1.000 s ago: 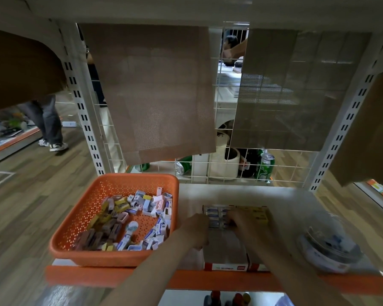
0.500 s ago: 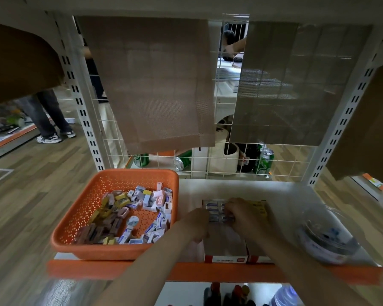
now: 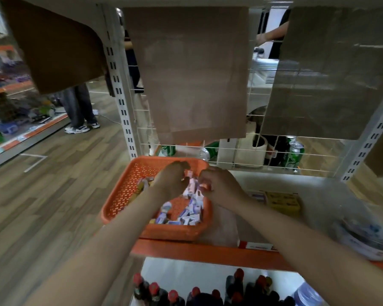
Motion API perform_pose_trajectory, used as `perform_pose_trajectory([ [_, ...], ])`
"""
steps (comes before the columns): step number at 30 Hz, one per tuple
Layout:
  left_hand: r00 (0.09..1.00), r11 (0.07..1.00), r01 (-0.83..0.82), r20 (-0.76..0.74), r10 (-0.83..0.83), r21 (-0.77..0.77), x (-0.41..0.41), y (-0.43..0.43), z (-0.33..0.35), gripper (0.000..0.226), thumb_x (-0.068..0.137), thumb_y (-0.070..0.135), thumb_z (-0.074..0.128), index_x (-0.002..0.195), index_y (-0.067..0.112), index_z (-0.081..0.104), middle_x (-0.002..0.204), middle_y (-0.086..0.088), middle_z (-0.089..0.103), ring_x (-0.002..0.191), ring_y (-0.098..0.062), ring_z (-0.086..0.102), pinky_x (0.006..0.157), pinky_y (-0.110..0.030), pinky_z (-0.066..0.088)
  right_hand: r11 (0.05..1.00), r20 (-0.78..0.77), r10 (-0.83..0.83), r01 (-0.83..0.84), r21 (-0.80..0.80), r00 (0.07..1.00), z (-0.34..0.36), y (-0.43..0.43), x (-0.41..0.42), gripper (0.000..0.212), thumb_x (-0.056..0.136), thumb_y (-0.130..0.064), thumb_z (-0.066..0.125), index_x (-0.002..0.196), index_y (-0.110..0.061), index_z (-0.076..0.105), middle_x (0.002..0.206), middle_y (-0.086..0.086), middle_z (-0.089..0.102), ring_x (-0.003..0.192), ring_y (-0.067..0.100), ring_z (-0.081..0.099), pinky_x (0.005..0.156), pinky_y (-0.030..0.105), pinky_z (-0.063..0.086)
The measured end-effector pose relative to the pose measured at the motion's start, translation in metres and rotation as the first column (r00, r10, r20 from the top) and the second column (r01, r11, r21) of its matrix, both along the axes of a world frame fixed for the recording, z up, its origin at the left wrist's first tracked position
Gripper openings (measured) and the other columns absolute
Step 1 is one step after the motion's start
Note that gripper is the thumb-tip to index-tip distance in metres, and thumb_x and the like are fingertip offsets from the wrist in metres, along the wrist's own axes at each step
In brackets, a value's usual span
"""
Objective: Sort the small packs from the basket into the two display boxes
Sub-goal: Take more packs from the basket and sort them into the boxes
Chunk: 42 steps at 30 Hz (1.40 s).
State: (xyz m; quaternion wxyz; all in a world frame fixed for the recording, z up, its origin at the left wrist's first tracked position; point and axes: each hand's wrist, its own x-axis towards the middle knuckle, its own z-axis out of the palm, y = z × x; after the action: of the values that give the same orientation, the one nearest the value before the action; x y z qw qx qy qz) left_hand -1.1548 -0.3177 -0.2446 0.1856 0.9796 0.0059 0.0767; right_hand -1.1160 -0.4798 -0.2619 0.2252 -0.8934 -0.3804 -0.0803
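Single view, head-worn and wide-angle. We look forward and steeply down along both forearms onto the shelf (image 3: 318, 195), and straight lines bow near the frame edges. The range is close: the left hand (image 3: 171, 180) and right hand (image 3: 221, 186) sit mid-frame over the orange basket (image 3: 124, 191). Beyond the fingers (image 3: 205, 176) we see the wire grid (image 3: 241, 155). Below the wrists are the orange shelf edge (image 3: 197, 250) and bottle tops (image 3: 173, 294).

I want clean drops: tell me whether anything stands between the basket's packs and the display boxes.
Nothing loose lies between them. Only the orange basket's right wall separates the packs from the display boxes beside it, so packs must go over it. The right forearm crosses above the boxes' near part.
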Motion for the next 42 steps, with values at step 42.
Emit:
perform_pose_trajectory([
  [42,0.939,0.951,-0.081,-0.296,0.174,0.299,-0.036,0.069,-0.036,0.052,0.095,0.018,0.044,0.142,0.002,0.030,0.127,-0.014,0.054,0.100,-0.028,0.061,0.069,-0.034,0.044,0.986,-0.122,-0.043,0.023,-0.162,0.992,-0.039,0.099,-0.005,0.041,0.080,0.014,0.049,0.105,-0.018,0.056,0.095,0.010,0.062,0.081,0.027,0.060,0.060,0.036,0.046],
])
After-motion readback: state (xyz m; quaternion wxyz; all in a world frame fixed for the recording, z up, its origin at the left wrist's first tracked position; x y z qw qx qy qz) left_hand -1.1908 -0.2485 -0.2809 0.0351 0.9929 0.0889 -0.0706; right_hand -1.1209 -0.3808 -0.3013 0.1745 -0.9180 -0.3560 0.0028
